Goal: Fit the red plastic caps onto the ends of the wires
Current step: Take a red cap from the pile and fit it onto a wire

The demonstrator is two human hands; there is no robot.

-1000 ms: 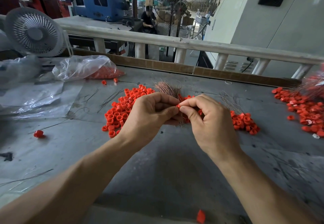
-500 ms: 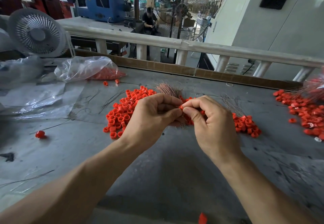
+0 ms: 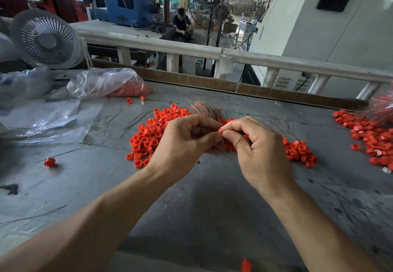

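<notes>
My left hand (image 3: pixel 185 142) grips a bundle of thin copper-coloured wires (image 3: pixel 205 109) whose ends fan out above its fingers. My right hand (image 3: pixel 258 150) pinches a small red cap (image 3: pixel 219 131) between thumb and forefinger, right against the left fingertips. Both hands meet over the middle of the grey table (image 3: pixel 191 203). A pile of loose red caps (image 3: pixel 148 135) lies behind the left hand, and more caps (image 3: pixel 299 151) lie behind the right hand. The wire end at the cap is hidden by my fingers.
A further heap of red caps with wires (image 3: pixel 370 135) lies at the right edge. A clear bag of caps (image 3: pixel 110 84) and plastic sheets (image 3: pixel 49 120) are at the left, a white fan (image 3: pixel 45 39) behind. Stray caps (image 3: pixel 50 162) (image 3: pixel 246 265) lie near the front.
The hands have stayed together at the same spot, with only small finger shifts around the cap. The view has drifted slightly.
</notes>
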